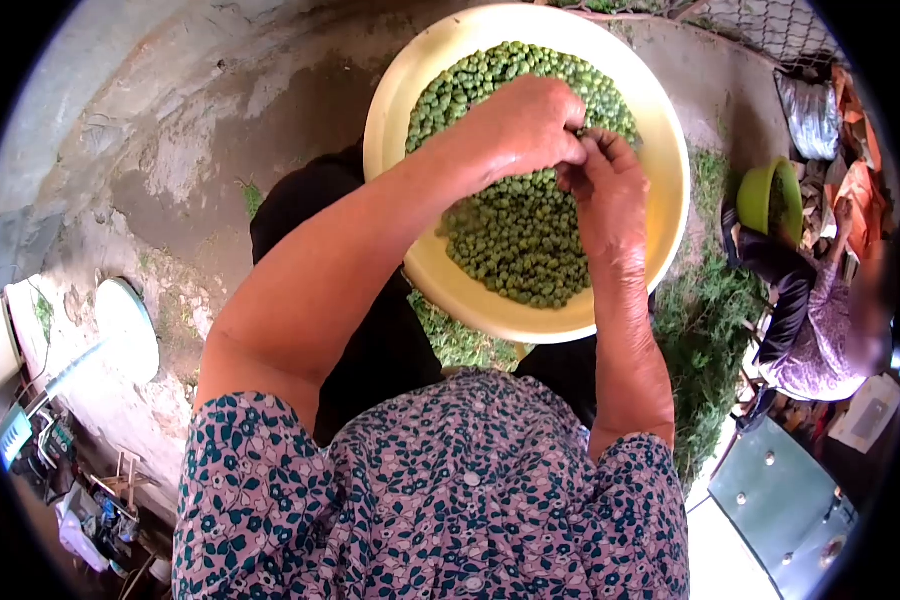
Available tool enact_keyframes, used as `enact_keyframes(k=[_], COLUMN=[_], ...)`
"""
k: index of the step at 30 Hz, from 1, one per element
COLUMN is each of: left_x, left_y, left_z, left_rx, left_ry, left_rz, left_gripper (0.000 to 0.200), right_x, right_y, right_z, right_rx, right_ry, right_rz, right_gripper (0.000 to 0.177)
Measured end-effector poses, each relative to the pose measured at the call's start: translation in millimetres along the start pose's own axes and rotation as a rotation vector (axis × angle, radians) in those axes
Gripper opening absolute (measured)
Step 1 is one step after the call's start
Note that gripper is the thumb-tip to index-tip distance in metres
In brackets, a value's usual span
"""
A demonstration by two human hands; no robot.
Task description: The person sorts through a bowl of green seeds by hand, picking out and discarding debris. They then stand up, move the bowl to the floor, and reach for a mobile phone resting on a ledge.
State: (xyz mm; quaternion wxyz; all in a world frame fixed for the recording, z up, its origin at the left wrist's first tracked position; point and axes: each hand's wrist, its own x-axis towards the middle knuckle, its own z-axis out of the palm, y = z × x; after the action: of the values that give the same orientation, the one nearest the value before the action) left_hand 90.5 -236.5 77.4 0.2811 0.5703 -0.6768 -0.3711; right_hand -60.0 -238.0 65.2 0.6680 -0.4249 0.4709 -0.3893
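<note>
A wide pale yellow basin rests over my lap, filled with a heap of small round green pieces, like buds or berries; their exact kind is not plain. Above the heap, my left hand is closed, with thumb and forefinger pinched. Meeting it at the fingertips, my right hand is also closed in a pinch. Something tiny and dark green seems to sit where the fingertips meet, but the fingers mostly hide it. Neither hand touches the heap as far as I can see.
Another person in a patterned top sits at the right, beside a green tub. Green plants grow between us. A grey-green panel lies at lower right. Concrete ground, a round white object and clutter are at left.
</note>
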Motion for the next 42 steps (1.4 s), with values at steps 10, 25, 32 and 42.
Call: enact_keyframes(k=[10, 25, 32, 42], left_x=[-5.5, -14.2, -15.1, -13.7], left_y=[-4.5, -20.9, -22.5, -22.6], left_z=[7.8, -30.3, -36.1, -37.5], left_rx=[0.238, 0.499, 0.474, 0.481], left_ry=[0.007, 0.128, 0.164, 0.161], left_rz=[0.014, 0.144, 0.215, 0.164], left_gripper=[0.011, 0.008, 0.012, 0.013], right_x=[-19.9, -37.8, -6.4, -2.8], right_y=[-1.6, 15.4, 92.4, 142.4], right_z=[-49.3, -166.9, -118.3, -74.6], right_rx=[-0.253, -1.201, -1.129, -1.8], right_ry=[0.314, 0.483, -0.125, -0.427], right_rz=[-0.177, -0.371, -0.152, -0.024], right_gripper=[0.012, 0.022, 0.017, 0.02])
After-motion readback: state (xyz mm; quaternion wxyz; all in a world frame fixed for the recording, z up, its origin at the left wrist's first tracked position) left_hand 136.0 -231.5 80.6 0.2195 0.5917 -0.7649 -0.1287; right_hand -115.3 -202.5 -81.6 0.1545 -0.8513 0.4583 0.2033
